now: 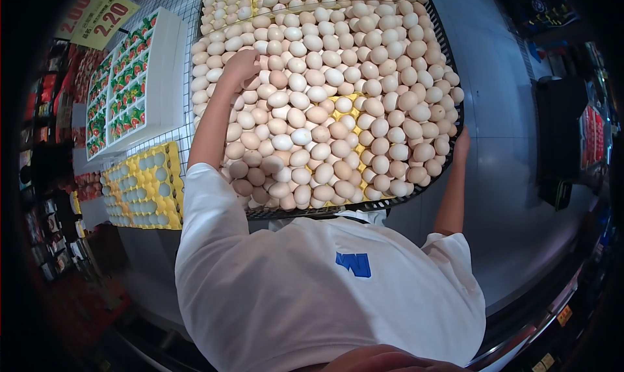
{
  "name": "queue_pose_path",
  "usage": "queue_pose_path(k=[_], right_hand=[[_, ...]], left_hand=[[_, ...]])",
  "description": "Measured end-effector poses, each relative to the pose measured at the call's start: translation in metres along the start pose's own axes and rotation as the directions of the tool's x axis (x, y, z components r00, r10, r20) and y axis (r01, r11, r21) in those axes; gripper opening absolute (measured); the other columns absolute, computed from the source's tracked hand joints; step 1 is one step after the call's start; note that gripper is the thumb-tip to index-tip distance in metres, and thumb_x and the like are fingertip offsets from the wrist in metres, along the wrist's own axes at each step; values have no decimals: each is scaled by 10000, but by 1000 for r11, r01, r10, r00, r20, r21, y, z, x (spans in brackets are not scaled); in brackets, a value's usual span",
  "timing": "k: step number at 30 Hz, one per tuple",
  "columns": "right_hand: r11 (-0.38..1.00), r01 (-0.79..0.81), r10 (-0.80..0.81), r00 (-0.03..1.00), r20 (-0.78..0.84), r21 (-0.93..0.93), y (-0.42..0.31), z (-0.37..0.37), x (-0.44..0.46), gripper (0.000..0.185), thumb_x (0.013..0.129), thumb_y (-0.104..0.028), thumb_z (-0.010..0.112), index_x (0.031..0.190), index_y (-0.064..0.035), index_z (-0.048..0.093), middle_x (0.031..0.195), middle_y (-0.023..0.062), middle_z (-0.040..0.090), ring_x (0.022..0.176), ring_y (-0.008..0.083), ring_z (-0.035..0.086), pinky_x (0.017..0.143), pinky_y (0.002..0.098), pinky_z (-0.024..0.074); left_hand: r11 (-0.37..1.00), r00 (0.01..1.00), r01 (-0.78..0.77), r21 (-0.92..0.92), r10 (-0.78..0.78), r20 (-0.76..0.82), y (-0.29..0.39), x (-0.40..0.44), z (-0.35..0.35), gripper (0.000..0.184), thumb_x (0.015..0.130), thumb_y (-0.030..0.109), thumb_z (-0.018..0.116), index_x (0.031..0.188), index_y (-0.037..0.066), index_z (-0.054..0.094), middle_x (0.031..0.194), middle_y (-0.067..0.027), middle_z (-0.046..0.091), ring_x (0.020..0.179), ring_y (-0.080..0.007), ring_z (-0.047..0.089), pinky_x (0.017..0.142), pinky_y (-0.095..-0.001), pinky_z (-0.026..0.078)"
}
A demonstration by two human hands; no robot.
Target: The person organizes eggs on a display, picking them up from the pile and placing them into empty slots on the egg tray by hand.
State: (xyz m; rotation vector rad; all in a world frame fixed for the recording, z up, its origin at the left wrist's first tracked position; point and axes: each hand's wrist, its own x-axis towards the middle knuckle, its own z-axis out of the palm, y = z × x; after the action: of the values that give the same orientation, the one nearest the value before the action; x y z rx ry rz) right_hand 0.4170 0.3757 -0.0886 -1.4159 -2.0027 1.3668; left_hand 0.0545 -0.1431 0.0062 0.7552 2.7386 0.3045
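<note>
Brown and cream eggs [338, 76] lie in dense layers in a large black crate [462, 109] in front of my body. My left hand [242, 66] is over the eggs on the left side, fingers curled down round an egg [251, 83] that shows partly under the palm. At the crate's right edge, my right hand [462, 140] is against the outside of the rim; its fingers are hidden. A yellow egg tray [356, 141] shows through gaps between the eggs near the middle.
White boxes of red-and-green packed items [133, 79] stand on the left, with a yellow tray of pale bluish eggs [146, 187] nearer me. A yellow price sign [107, 21] is at upper left. Grey floor [500, 138] runs along the right, beside dark shelving.
</note>
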Motion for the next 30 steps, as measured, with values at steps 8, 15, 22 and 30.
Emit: queue_pose_path(k=[8, 15, 22, 30], right_hand=[[999, -21, 21, 1000, -4, 31, -2, 0, -4, 547, 974, -379, 377, 1119, 114, 564, 1091, 230, 627, 993, 304, 576, 895, 391, 408], [999, 24, -25, 998, -54, -26, 6, 3, 2, 591, 966, -410, 362, 989, 151, 546, 921, 233, 615, 833, 307, 533, 816, 406, 414], [995, 86, -88, 995, -43, -58, 12, 4, 5, 593, 969, -416, 356, 899, 146, 531, 825, 246, 594, 745, 298, 484, 749, 438, 405], [996, 59, -63, 997, -43, -73, 2, 2, -2, 610, 966, -427, 362, 982, 144, 575, 938, 249, 633, 847, 311, 560, 812, 429, 414]], left_hand=[[997, 993, -33, -71, 41, 114, -12, 4, -11, 312, 640, 131, 667, 922, 18, 595, 832, -129, 626, 744, -240, 601, 647, -357, 473], [884, 998, -17, -467, -15, -64, 64, 3, -19, 499, 670, 173, 698, 1134, 23, 592, 946, -111, 646, 870, -198, 628, 734, -310, 517], [605, 965, -221, -765, 251, -80, 198, 24, 45, 484, 751, 221, 738, 1169, 29, 587, 1079, -96, 633, 968, -146, 610, 841, -287, 507], [589, 871, -480, -650, 228, -436, 287, 44, 79, 407, 754, 190, 714, 1112, 24, 614, 1016, -120, 612, 940, -238, 609, 834, -335, 496]])
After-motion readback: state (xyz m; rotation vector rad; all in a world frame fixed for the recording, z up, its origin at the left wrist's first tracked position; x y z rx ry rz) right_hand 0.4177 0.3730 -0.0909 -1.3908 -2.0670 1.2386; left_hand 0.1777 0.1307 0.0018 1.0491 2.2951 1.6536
